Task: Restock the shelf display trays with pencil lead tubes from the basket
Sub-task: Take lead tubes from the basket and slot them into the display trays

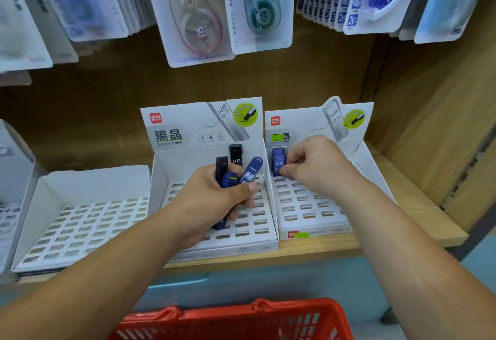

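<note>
Head view shows the right grip [314, 162] pinching a blue tube [277, 162] between thumb and fingertips. The tube is upright, long axis vertical, at the back-left corner of the right tray [322, 228]. Its lower end is at the slot grid, so the coming move looks like a straight push down. No other tube shows in that tray. The left grip [214, 197] is curled round a bundle of tubes [248, 170], blue and black, over the middle tray [241, 248], where one black tube [235, 155] stands at the back. The left tray [94, 181] shows only slots. The red basket [241, 323] sits below the shelf, its contents hidden.
</note>
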